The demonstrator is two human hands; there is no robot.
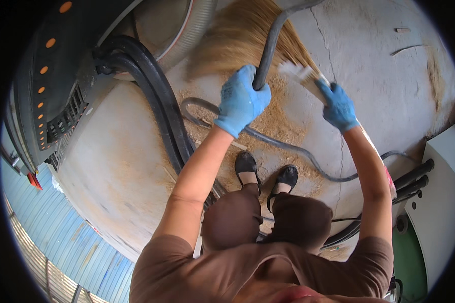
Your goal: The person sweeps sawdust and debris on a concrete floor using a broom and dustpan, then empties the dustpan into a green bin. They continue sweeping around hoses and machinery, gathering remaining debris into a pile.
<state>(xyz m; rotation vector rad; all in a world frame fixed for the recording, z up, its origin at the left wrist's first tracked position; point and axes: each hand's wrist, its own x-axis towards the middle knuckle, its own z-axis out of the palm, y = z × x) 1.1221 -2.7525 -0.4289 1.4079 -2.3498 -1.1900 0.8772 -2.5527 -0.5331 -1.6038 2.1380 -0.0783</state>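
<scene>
My left hand (241, 98), in a light blue glove, is closed around a dark grey cable or thin hose (272, 45). The held stretch rises from my fist toward the top edge. In the matching glove, my right hand (340, 107) grips a broom near its neck. Its straw bristles (247, 33) fan out to the upper left, smeared by motion, and its pale handle (373, 143) runs back along my right forearm. A blurred white tuft (296, 71) shows by the broom's neck. Sawdust and shavings (278, 111) lie on the floor below my hands.
More of the grey line (308, 154) snakes across the concrete floor (374, 60) ahead of my dark shoes (287, 177). Thick black hoses (159, 106) run down the left beside a dark machine (60, 96). A ribbed clear duct (192, 30) curves above them. A white cabinet (442, 187) stands right.
</scene>
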